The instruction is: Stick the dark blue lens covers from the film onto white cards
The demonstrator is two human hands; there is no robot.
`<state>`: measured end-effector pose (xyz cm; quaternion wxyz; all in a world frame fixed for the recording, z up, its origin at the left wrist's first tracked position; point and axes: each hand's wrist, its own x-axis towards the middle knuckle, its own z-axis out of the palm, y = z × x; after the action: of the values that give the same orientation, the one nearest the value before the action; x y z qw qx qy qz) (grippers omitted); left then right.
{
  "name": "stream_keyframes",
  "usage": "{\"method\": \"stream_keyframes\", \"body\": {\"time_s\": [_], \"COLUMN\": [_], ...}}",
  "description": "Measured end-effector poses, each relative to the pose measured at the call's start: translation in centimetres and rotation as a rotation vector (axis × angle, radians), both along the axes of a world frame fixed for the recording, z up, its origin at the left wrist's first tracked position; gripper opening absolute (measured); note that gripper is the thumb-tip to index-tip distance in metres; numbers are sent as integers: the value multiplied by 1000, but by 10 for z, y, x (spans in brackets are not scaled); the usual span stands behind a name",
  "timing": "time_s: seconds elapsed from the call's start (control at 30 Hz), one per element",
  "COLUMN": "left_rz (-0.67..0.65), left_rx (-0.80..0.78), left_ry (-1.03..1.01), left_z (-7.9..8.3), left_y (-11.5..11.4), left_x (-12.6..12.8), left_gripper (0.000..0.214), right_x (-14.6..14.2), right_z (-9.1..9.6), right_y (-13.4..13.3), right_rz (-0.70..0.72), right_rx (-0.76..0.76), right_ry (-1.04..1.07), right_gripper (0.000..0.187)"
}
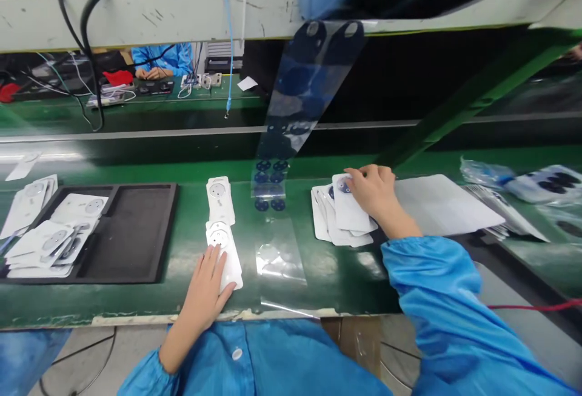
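Observation:
My left hand (204, 287) lies with fingers stretched out on a small pile of white rectangular panels (231, 256), each with a round socket-like face. Just beyond that pile is a second, similar white pile (220, 202). On the right, my right hand (375, 193) is bent over the topmost white panel (350, 211), its fingers closed at the upper right corner. That panel rests on a fanned stack of white panels (321, 220). Between my hands, a clear film strip (302, 93) with dark blue round stickers hangs from the shelf down onto the green bench.
A black tray (127, 235) at left carries more white panels (43, 244). Clear film (280, 250) lies near the bench edge. Right of my hand are a white sheet (441, 205) and plastic-bagged parts (545, 184). A green post (477, 96) slants behind. Across the bench sits a co-worker in blue (163, 59).

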<state>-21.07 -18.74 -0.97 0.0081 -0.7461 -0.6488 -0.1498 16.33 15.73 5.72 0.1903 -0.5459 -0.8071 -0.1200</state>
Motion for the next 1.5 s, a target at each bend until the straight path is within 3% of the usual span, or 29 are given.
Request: {"method": "stream_keyframes", "body": {"time_s": [0.07, 0.13, 0.23, 0.37, 0.5, 0.63, 0.77, 0.9, 0.97, 1.13, 1.23, 1.3, 1.43, 1.5], "left_rz": [33, 42, -8, -90, -15, 37, 7, -21, -22, 4, 14, 19, 54, 62], "left_rx": [-8, -15, -18, -33, -67, -90, -164, -203, -214, -223, -222, -214, -183, -168], "left_ry": [52, 77, 64, -6, -85, -149, -159, -153, -147, -138, -115, -102, -112, -120], "left_z": [-3, -4, 1, 7, 6, 8, 13, 14, 13, 13, 13, 12, 8, 7], "left_y": [10, 15, 14, 6, 7, 25, 50, 61, 60, 55, 54, 55, 55, 54], "left_x": [2, 6, 14, 25, 26, 20, 12, 7, 7, 10, 11, 12, 13, 13], "left_gripper": [63, 61, 54, 43, 47, 52, 64, 96, 106, 118, 123, 124, 114, 106], "right_x": [-17, -48, -106, -164, -175, -170, -171, -173, -172, -165, -162, -160, -156, -154], "right_z": [-7, -14, -30, -56, -76, -79, -73, -60, -46, 2, 20, 24, 28, 34], "right_y": [-5, -19, -46, -64, -60, -58, -63, -67, -69, -82, -95, -106, -131, -144], "right_rz": [-21, 68, 416, 621, 617, 603, 562, 505, 476, 419, 437, 445, 391, 377], "right_rx": [82, 51, -245, -383, -407, -412, -462, -597, -693, -934, -1027, -943, -494, -377], "right_ry": [-54, -10, 89, 51, 9, 140, 245, 327, 366, 655, 806, 831, 715, 693], "right_gripper": [31, 35, 44, 52, 54, 42, 32, 18, 15, 30, 34, 33, 24, 18]}}
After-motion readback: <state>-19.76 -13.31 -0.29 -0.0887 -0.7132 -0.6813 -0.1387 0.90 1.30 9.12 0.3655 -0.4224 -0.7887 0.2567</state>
